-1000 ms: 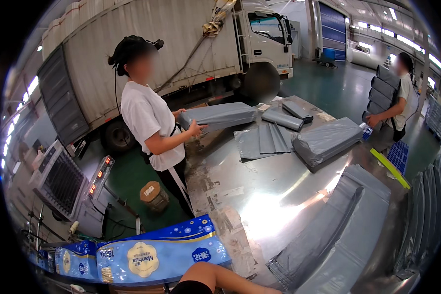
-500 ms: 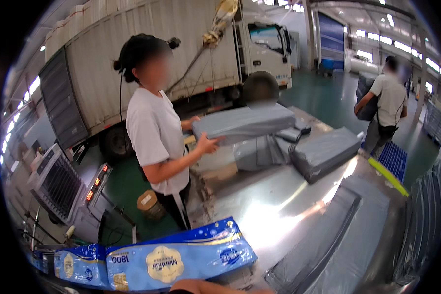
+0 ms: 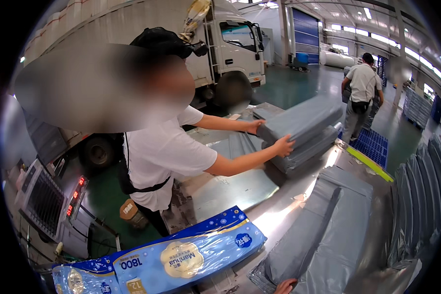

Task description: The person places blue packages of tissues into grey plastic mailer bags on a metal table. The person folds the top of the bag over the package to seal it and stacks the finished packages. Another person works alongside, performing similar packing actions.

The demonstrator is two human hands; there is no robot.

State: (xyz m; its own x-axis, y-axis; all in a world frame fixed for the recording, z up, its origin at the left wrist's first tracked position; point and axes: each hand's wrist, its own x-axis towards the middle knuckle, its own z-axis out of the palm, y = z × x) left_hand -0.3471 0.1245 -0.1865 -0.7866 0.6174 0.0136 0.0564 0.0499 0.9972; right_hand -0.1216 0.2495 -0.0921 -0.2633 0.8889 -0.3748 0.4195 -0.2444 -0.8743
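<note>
At the lower edge, part of my left hand [image 3: 285, 286] reaches in, its fingers closed together on the near edge of a grey plastic bag [image 3: 335, 250]. That bag lies flat on the metal table in a stack of flat grey bags. Beside it, to the left, is a darker folded strip of the same plastic [image 3: 299, 240]. The palm and the rest of that hand are cut off. My right hand is out of view. Left of my hand lies a long blue pack [image 3: 191, 257] in glossy printed film, with a second blue pack [image 3: 85, 279] at its end.
Across the metal table [image 3: 230, 193], a co-worker in a white shirt holds a grey wrapped package [image 3: 304, 117] over another grey package [image 3: 304, 154]. Grey bags [image 3: 421, 196] hang at the right. Beyond are a blue pallet [image 3: 370, 147], another person, and a truck [image 3: 235, 44].
The co-worker has carried the grey package rightward, onto or just above the other one. My view has shifted right, and my hand now shows at the grey bags. The far person has moved away.
</note>
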